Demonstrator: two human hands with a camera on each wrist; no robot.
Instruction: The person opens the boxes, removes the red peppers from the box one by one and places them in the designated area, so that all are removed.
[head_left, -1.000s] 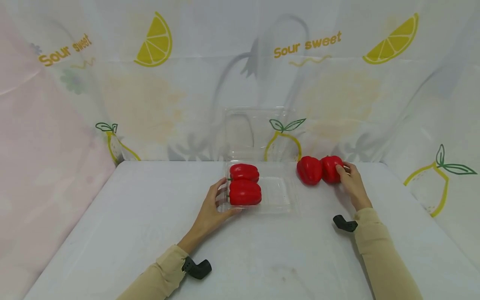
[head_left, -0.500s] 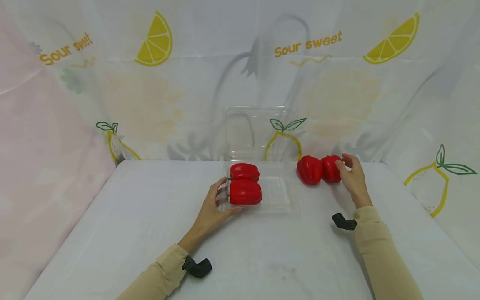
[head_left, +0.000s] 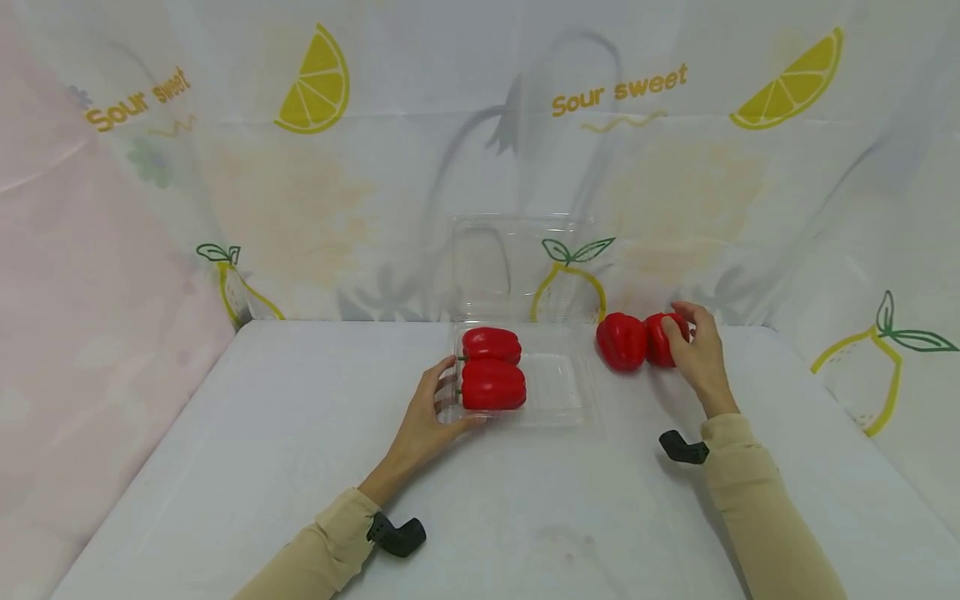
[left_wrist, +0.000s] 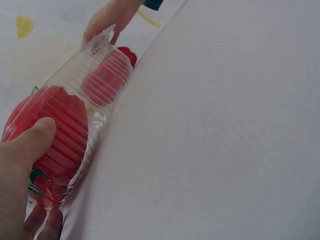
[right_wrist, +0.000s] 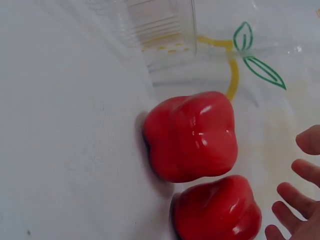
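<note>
Box (head_left: 551,383) of clear plastic is being held in L hand (head_left: 423,421), w/ thumb on the near wall & fingers round the L end. Two boxed red peppers (head_left: 492,386) are being held inside, just R of L hand. R hand (head_left: 699,354) is being held w/ fingers apart, near loose pepper (head_left: 654,348) just L of it; can't tell if touched. Other loose pepper (head_left: 621,342) is being seen farther L.

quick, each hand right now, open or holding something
Left hand: closed, holding the left end of the clear container.
Right hand: open at the rightmost red pepper, not gripping it.
</note>
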